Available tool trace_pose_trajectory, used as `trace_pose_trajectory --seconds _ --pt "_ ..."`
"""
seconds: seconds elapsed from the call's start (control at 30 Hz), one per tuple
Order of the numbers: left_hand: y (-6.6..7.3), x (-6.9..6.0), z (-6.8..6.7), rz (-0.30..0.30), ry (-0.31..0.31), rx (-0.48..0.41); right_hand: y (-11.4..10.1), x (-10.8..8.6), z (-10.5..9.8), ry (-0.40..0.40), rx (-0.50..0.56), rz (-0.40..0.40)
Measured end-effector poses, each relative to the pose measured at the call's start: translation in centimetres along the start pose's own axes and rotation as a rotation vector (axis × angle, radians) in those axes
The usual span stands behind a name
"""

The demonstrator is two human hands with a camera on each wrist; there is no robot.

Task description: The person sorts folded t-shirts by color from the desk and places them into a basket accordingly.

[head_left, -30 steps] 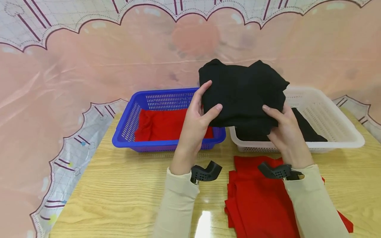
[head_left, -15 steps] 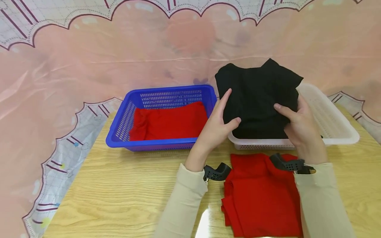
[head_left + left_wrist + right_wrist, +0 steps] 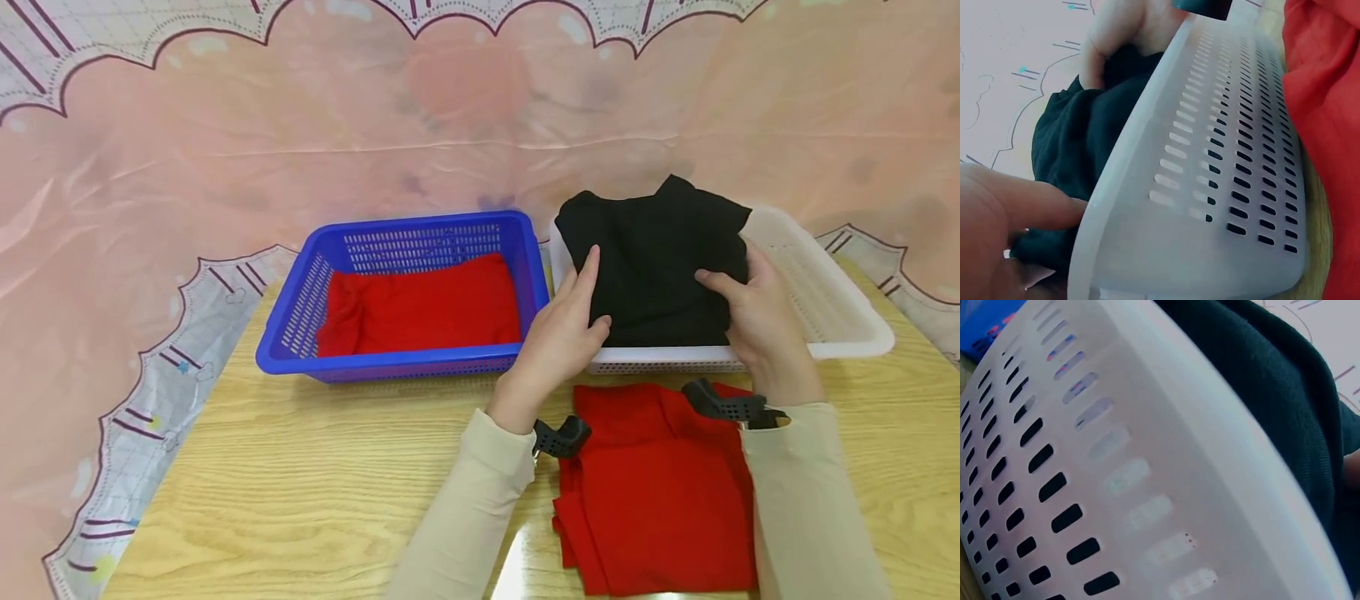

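Softly creased, the black cloth (image 3: pixel 652 267) is a matte, roughly rectangular fold, tilted up with its lower edge behind the near rim of the white basket (image 3: pixel 855 337) and its top corners poking above the far one. The left hand (image 3: pixel 558 337) pinches its left side, thumb and a finger showing in front; the right hand (image 3: pixel 768 312) pinches the opposite side, thumb laid across the fabric. Translucent plastic with rows of oblong slots forms the white basket, and both wrist views show darkness through the lower ones. The near wall hides the cloth's bottom, so whether it touches the floor is unclear; most of the gripping fingers are covered too. Baskets number two: the other, a blue basket (image 3: pixel 420 360) with latticed walls, holds a rumpled red cloth (image 3: pixel 435 304). Folded red fabric (image 3: pixel 667 508) lies on the wood-grained table (image 3: pixel 300 483), partly behind the right sleeve (image 3: pixel 810 500), its layers uncountable.
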State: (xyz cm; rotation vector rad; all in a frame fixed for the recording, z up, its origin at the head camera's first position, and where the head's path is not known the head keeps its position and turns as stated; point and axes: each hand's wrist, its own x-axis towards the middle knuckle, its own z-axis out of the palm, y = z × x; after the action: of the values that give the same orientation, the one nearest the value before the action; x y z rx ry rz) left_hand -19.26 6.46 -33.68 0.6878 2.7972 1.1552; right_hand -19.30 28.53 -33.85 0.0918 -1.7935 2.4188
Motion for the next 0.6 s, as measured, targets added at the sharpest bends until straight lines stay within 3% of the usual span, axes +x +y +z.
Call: trace_pose_trajectory --seconds 0.2,0.43,0.6 --pt "-0.1 0.2 0.2 -0.031 -0.014 0.073 0.2 0.0 0.3 0.026 -0.146 0.005" --pt "-0.3 0.5 -0.1 -0.067 -0.087 0.033 0.3 -0.1 0.3 0.026 -0.175 0.027" --pt "-0.5 1.1 -0.5 -0.063 -0.137 0.004 0.3 -0.1 0.4 0.027 -0.294 0.046"
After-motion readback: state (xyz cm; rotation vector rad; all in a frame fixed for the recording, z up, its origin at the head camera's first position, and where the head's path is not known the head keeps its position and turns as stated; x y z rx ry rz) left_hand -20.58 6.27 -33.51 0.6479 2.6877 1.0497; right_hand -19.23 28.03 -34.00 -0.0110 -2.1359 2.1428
